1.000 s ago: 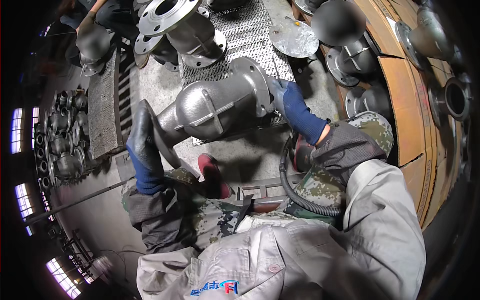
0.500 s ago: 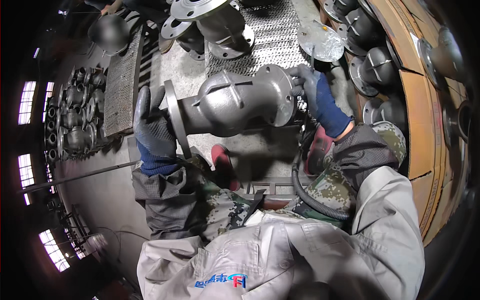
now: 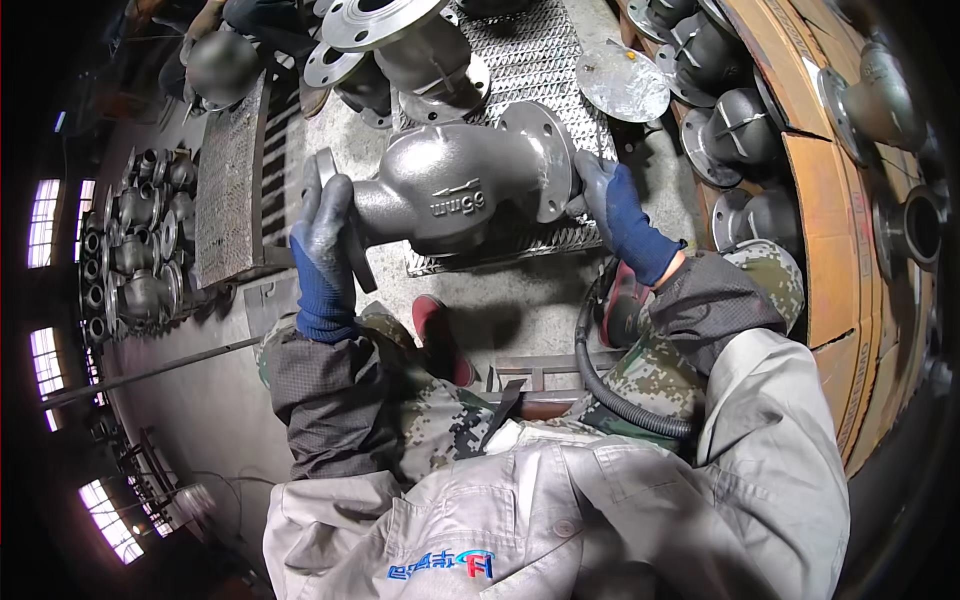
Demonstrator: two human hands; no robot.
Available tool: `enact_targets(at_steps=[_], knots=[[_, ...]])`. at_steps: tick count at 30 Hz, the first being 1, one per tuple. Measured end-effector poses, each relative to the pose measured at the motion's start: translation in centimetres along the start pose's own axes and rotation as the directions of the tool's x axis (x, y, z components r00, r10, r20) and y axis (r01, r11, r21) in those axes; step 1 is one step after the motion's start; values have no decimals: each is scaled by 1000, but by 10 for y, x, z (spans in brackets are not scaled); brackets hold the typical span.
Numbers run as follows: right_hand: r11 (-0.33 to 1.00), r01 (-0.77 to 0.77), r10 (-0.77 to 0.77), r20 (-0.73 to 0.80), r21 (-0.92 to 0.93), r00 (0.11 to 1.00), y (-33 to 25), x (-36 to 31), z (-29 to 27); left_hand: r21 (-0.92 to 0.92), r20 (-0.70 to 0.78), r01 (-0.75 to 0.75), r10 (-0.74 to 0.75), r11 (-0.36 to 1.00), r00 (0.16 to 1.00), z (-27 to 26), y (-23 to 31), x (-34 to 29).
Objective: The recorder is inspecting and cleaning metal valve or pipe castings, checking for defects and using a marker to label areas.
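Note:
A grey cast-metal valve body (image 3: 445, 180) with a round belly and a flange at each end is held level between my hands, over the floor and a textured metal plate. Raised markings show on the side facing me. My left hand (image 3: 325, 240), in a dark-coated blue glove, is closed round the left flange, fingers over its rim. My right hand (image 3: 615, 205), gloved alike, grips the rim of the drilled right flange (image 3: 541, 165); its fingertips are partly hidden behind it.
More flanged valve bodies (image 3: 400, 60) stand ahead on the textured metal plate (image 3: 520, 50), beside a round metal disc (image 3: 622, 82). Cardboard (image 3: 825, 240) and further castings line the right. A ribbed hose (image 3: 625, 405) crosses my leg. Castings (image 3: 145, 245) are stacked left; another person (image 3: 225, 65) is beyond.
The valve body has been turned about its long axis, bringing the raised markings into view in place of the ribbed side. Both hands have shifted their hold on the flanges.

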State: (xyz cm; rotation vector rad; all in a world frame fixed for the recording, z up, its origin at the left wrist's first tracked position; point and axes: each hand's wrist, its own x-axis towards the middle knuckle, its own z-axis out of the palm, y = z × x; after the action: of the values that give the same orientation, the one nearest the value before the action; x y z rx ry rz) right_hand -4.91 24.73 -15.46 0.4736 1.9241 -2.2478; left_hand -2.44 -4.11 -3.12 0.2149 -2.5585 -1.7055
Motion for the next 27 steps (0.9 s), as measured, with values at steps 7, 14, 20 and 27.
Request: enact_targets(at_steps=[7,14,20,27], knots=[[995,-29,31,19,-92,999,-23,-17,1,-483,-80,131,-193,866,978,-5,-42,-11],[998,56,-56,26,10,998,-24,-15,3,-644,63,274,-308,714,949,-9,-41,-9],[928,233,-209,111,-290,972,-41,-1,2,-652,-15,180,-250,736,968,-12,-32,-8],[993,117,-116,-32,6,993,-65,9,1,-855,-69,96,-294,510,953,-11,-13,-4]])
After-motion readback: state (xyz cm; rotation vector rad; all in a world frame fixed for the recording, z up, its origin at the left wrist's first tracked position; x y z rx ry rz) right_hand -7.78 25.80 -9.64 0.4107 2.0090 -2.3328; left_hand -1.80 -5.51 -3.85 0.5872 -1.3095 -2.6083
